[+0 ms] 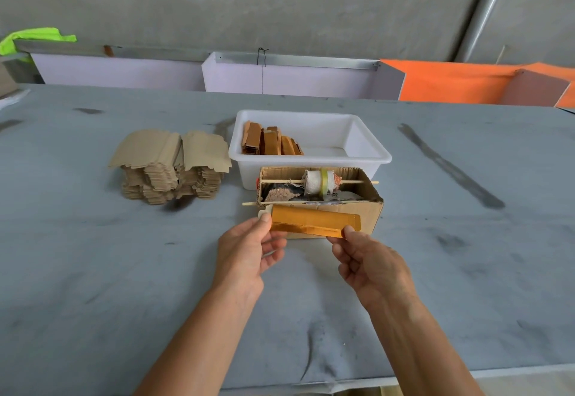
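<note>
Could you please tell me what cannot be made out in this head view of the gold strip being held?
Head view: the gold strip has both ends covered by the left hand and right hand pinching it.
Head view: the scraps under the roll in the cardboard box are too small and jumbled to identify.
Head view: the cardboard box hides the white tub's lower front wall.

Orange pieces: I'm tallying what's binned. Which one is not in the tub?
The orange piece pinched at its ends by the left hand and right hand, before the cardboard box. The other pieces stand in the white tub.
</note>
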{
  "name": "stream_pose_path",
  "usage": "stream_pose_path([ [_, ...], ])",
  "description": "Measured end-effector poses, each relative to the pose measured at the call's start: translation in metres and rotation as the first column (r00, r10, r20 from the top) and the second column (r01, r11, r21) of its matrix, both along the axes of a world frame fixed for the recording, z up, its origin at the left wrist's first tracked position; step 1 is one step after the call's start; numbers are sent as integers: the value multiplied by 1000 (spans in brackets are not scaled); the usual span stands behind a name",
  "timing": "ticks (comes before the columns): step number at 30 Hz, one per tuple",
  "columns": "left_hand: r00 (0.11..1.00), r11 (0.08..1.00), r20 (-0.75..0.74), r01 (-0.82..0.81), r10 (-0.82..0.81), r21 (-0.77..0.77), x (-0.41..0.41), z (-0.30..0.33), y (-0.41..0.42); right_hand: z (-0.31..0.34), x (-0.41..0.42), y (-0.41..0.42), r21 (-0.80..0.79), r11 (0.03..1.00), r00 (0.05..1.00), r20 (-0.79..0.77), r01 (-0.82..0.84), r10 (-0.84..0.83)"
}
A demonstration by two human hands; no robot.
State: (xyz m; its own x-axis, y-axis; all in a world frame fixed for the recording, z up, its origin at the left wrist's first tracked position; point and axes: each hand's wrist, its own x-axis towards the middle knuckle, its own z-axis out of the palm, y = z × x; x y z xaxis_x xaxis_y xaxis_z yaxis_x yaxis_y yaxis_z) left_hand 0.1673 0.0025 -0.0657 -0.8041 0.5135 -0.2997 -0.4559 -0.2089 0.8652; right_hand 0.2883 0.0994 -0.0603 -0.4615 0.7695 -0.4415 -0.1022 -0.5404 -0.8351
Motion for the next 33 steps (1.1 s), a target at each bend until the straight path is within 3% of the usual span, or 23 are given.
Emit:
stream_pose_path([
  [17,992,997,-91,-83,82,-1,-4,10,-12,12,3,-3,93,996,999,-51,-5,10],
  [25,969,985,-180,-173,172,10,-16,27,-6,45,-8,7,382,922,998,21,-61,57],
  [29,988,983,-23,-152,155,99,-21,43,9,71,-33,26,353,936,996,-83,-1,33],
  [33,984,969,106,-161,143,186,-25,55,29,85,-65,38,266,962,984,-145,-66,107],
])
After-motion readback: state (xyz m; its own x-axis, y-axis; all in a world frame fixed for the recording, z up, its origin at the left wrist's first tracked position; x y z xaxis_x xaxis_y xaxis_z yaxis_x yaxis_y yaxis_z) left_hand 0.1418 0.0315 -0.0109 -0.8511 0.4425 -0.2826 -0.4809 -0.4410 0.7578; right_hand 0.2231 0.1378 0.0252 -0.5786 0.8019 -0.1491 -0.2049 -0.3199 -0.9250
